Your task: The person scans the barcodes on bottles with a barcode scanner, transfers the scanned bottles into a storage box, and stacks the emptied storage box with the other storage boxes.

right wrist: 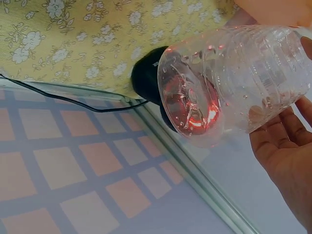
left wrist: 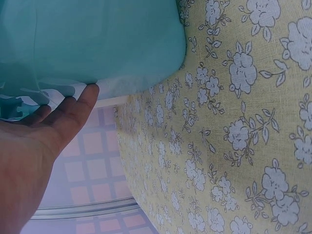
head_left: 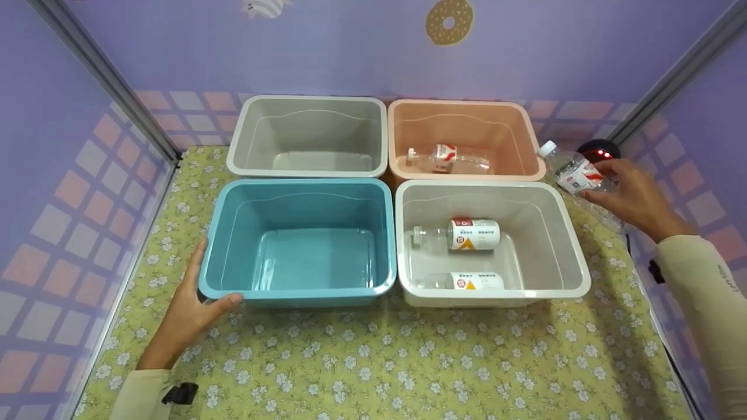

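My right hand (head_left: 633,198) grips a clear plastic bottle (head_left: 580,176) with a white cap and a red-and-white label. The bottle is tilted, just right of the peach bin (head_left: 534,140); its base faces the camera in the right wrist view. Clear plastic (head_left: 610,219) shows below that hand; I cannot tell whether it is the same bottle. My left hand (head_left: 188,303) rests against the near left corner of the blue bin (head_left: 303,294), thumb at the front and fingers along the side. In the left wrist view, the fingers lie nearly straight against its wall.
A grey bin (head_left: 306,100) stands behind the blue one. One bottle (head_left: 446,157) lies in the peach bin. The white bin (head_left: 493,293) holds two bottles with white labels, one bottle (head_left: 475,234) behind the other. A dark device (head_left: 598,149) with red lights sits in the back right corner.
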Demonstrator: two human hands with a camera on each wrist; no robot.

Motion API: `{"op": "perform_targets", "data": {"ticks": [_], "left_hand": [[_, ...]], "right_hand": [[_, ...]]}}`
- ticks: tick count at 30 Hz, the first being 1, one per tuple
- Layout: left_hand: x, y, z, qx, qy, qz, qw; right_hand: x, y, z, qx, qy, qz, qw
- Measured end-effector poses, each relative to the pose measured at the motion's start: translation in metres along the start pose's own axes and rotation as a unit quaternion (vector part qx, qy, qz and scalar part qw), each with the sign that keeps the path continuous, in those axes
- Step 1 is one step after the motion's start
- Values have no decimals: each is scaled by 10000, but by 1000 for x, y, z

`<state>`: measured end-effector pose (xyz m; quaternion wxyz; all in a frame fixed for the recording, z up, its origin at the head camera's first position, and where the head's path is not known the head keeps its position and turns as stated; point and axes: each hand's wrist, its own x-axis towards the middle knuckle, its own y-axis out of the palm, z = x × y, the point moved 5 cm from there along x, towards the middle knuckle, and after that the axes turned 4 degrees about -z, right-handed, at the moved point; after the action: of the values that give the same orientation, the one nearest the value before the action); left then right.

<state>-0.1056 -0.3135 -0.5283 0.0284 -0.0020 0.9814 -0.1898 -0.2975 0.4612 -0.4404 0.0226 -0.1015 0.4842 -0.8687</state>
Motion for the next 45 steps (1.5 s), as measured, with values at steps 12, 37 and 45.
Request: {"op": "perform_targets", "data": {"ticks": [12,37,45], "left_hand": [[0,1,0,42,-44,2,10000],[-1,0,2,69,-68,31,9999],[-1,0,1,80,-27,17,10000]], "right_hand": [[-3,4,-16,74,41,-282,9996],[-5,16,-31,54,144,-250,9996],[-4,13,-31,4,74,-377,9993]]}}
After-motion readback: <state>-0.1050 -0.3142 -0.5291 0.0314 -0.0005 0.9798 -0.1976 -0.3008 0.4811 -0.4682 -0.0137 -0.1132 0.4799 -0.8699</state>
